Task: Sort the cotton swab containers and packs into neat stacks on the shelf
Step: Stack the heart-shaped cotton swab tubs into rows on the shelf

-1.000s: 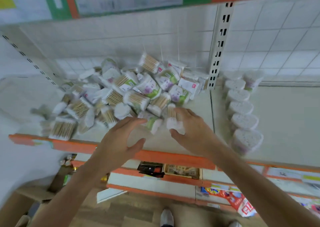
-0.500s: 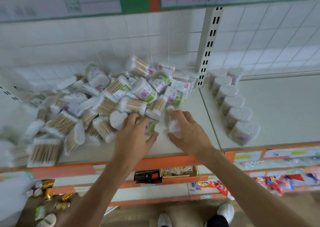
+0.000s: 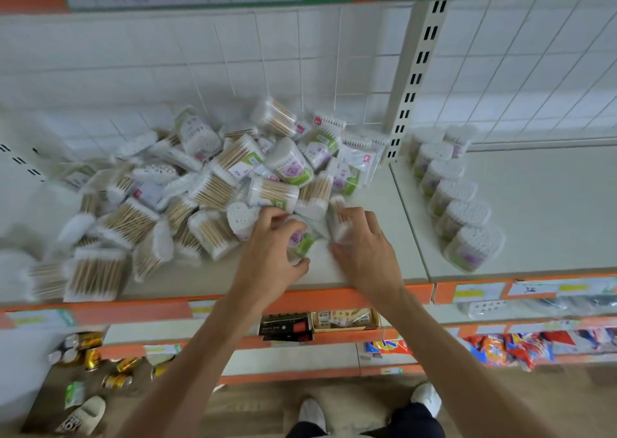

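Observation:
A loose heap of cotton swab containers and packs (image 3: 213, 183) covers the left part of the white shelf (image 3: 367, 270). My left hand (image 3: 272, 257) curls round a clear container with a purple and green label (image 3: 300, 240) at the heap's front edge. My right hand (image 3: 365, 247) grips a clear swab container (image 3: 339, 217) just beside it. On the neighbouring shelf section to the right, a neat row of heart-shaped swab containers (image 3: 457, 197) runs from the back wall toward the front edge.
A slotted metal upright (image 3: 410, 80) divides the two shelf sections. The shelf's orange front strip (image 3: 150, 307) carries price labels. Lower shelves hold boxes (image 3: 344, 319) and snack bags (image 3: 510, 347). Cans (image 3: 93, 357) and a slipper (image 3: 81, 414) lie on the floor at left.
Both hands moved forward to the heap's front edge; the left hand closed round the labelled container, and the right hand kept hold of its container. The view swung right.

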The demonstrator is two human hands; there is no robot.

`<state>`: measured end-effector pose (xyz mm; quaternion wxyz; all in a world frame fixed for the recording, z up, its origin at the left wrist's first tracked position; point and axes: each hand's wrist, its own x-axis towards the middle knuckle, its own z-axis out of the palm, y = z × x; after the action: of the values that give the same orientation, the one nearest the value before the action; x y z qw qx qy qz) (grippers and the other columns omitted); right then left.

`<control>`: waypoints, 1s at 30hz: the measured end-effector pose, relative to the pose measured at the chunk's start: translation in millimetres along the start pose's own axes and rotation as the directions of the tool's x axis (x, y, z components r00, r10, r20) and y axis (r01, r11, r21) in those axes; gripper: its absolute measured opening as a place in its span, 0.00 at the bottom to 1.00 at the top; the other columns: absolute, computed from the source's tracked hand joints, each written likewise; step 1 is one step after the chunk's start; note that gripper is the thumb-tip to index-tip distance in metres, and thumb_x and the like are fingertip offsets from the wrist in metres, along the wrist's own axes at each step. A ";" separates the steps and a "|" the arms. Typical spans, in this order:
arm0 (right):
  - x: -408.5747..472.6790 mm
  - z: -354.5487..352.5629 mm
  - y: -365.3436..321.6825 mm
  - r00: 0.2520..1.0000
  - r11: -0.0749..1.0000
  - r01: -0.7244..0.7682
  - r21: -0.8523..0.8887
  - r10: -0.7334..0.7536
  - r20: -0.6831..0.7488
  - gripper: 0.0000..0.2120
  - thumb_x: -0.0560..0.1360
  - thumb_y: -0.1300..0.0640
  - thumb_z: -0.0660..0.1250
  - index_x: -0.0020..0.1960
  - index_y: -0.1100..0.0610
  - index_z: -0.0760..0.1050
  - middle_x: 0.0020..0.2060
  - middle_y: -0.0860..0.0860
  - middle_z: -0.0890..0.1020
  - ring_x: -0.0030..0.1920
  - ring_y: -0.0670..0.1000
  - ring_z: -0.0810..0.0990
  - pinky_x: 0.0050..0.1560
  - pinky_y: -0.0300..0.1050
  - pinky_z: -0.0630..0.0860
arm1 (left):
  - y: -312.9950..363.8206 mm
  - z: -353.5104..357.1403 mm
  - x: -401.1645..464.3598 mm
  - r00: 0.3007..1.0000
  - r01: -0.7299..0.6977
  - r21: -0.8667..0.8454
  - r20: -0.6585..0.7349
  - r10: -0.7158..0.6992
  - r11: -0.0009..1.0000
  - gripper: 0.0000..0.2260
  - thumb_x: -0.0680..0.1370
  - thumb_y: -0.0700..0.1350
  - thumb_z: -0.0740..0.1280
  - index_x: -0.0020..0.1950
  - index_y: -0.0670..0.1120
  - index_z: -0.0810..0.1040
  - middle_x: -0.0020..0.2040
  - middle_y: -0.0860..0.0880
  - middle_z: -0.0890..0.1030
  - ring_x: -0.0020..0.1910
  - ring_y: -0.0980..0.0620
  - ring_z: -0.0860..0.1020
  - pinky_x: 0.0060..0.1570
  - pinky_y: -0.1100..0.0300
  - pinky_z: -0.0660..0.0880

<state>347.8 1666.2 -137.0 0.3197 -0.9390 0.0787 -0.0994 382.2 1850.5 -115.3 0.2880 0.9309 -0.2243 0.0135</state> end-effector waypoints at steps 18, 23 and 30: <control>-6.7 0.1 5.1 1.000 0.994 0.003 0.107 -0.003 -0.003 0.29 0.74 0.55 0.73 0.69 0.45 0.63 0.64 0.48 0.70 0.57 0.54 0.77 0.58 0.56 0.77 | 5.5 12.5 -12.5 0.998 0.052 -0.227 -0.028 -0.059 0.973 0.41 0.68 0.43 0.77 0.77 0.48 0.63 0.70 0.55 0.67 0.67 0.60 0.64 0.65 0.64 0.62; -8.9 -18.9 4.3 0.996 0.986 -0.029 0.161 0.016 0.083 0.26 0.72 0.56 0.74 0.66 0.44 0.68 0.61 0.45 0.72 0.57 0.48 0.75 0.55 0.44 0.72 | 3.1 16.0 -16.6 1.000 -0.021 -0.222 -0.013 0.019 0.975 0.42 0.68 0.41 0.78 0.79 0.47 0.63 0.74 0.53 0.64 0.72 0.58 0.62 0.69 0.69 0.59; -35.9 -45.0 5.0 0.995 0.995 0.013 0.103 -0.023 0.099 0.32 0.71 0.56 0.72 0.71 0.40 0.68 0.61 0.46 0.68 0.60 0.50 0.73 0.55 0.34 0.70 | 3.9 19.9 -22.5 0.985 -0.164 -0.182 -0.079 0.152 0.970 0.40 0.67 0.37 0.76 0.76 0.48 0.67 0.72 0.55 0.66 0.72 0.52 0.65 0.73 0.56 0.62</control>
<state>302.0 1643.6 -110.1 0.3699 -0.9259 0.0486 -0.0589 358.2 1846.0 -133.3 0.3798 0.8778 -0.2884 0.0451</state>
